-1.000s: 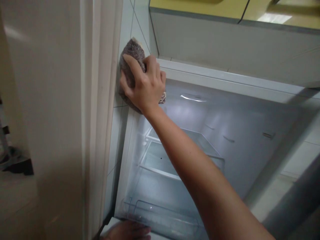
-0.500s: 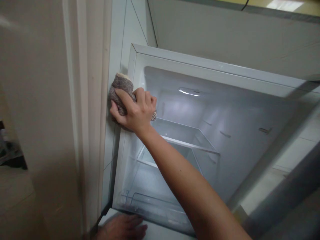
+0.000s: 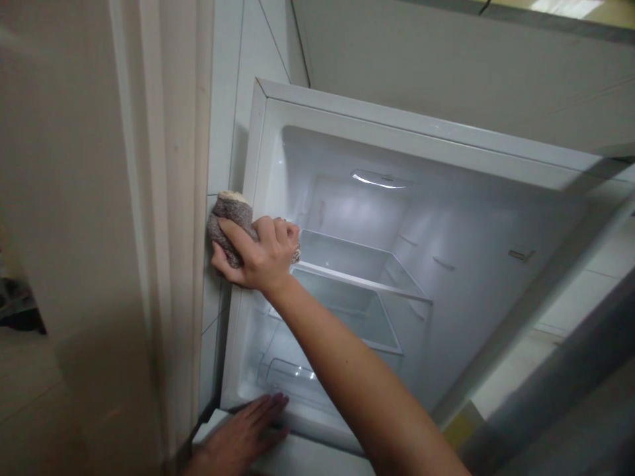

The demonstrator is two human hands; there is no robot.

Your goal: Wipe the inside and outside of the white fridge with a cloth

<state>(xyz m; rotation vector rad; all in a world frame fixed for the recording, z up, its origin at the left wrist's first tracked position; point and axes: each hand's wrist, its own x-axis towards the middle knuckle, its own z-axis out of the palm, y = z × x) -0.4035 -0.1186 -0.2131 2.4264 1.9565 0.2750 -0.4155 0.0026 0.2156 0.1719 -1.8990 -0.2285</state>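
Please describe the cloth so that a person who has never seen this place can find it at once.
Start with the open fridge and follow its left front edge partway down. There, the right hand grips a bunched cloth. It is grey-brown and rough-looking with a cream tip, unlike the smooth, pale fridge and tiles beside it.

Two bare hands are in view: the person's right hand (image 3: 260, 254) toward nine o'clock and the left hand (image 3: 248, 426) at seven. There is one bunched grey-brown cloth (image 3: 229, 215), at nine o'clock, and one white refrigerator (image 3: 421, 124) surrounding the centre. Inside it, two glass shelves are visible, an upper shelf (image 3: 347, 256) toward four o'clock and a lower shelf (image 3: 344, 307) toward five, plus one ceiling lamp (image 3: 378, 179) at two and one clear plastic drawer (image 3: 292, 373) between six and seven. One yellow cabinet front (image 3: 570, 8) shows at two o'clock, one door frame (image 3: 176, 198) at nine.
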